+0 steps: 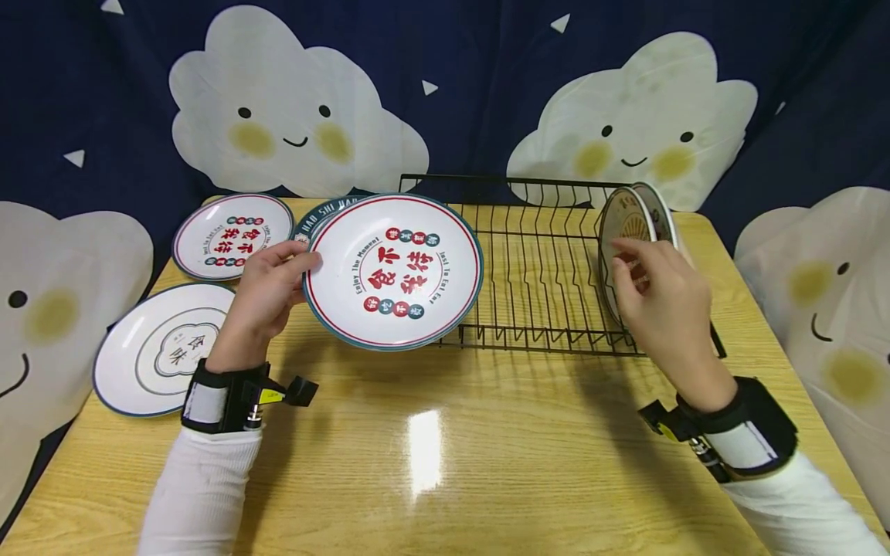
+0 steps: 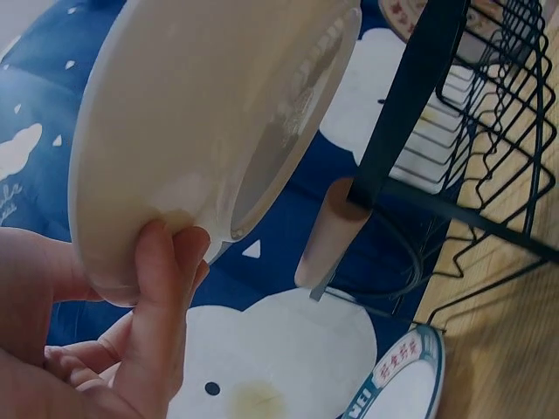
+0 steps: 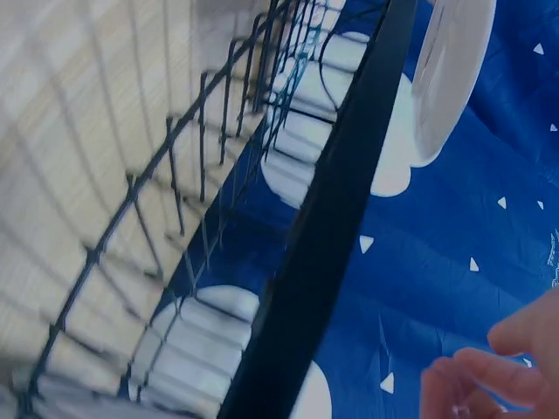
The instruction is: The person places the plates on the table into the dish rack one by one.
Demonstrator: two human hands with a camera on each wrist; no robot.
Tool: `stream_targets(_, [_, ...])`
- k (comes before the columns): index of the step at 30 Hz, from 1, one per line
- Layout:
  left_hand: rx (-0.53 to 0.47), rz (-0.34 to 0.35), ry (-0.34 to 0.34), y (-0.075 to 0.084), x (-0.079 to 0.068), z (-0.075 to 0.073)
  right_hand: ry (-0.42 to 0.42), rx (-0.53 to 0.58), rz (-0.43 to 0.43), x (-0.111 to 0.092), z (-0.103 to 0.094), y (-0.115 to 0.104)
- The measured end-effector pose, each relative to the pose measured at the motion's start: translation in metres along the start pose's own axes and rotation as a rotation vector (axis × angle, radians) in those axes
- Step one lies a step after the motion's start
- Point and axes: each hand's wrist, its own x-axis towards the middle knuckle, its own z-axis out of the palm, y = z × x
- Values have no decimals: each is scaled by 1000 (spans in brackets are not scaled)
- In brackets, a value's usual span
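Observation:
My left hand (image 1: 267, 289) pinches the left rim of a white plate (image 1: 396, 270) with a blue edge, a red ring and red characters. It holds this plate raised and tilted above the table, at the left end of a black wire dish rack (image 1: 514, 180). In the left wrist view the plate's pale underside (image 2: 201, 122) shows, fingers beneath it. At the rack's right end stand a patterned plate (image 1: 621, 224) and another plate (image 1: 660, 212) behind it. My right hand (image 1: 664, 297) hovers before them, fingers loosely bent. The right wrist view shows nothing in its fingers.
On the table's left lie a plate with red characters (image 1: 239, 224) and a white plate with a grey cloud design (image 1: 149, 359). A blue-rimmed plate (image 1: 327, 212) lies partly hidden behind the raised one. A dark cloud-print curtain (image 1: 473, 69) hangs behind the wooden table (image 1: 514, 455).

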Motion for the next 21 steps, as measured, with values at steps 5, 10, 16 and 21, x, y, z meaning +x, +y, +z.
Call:
stream_targets(5, [22, -16, -18, -3, 1, 11, -141, 41, 65, -5, 8, -8])
stream_targets(10, [10, -24, -48, -5, 1, 21, -298, 138, 182, -6, 15, -17])
stream_targets(16, [-5, -18, -86, -7, 0, 34, -448, 288, 324, -5, 23, -28])
stream_targets(21, [-7, -10, -106, -10, 0, 42, -518, 369, 402, -5, 29, -36])
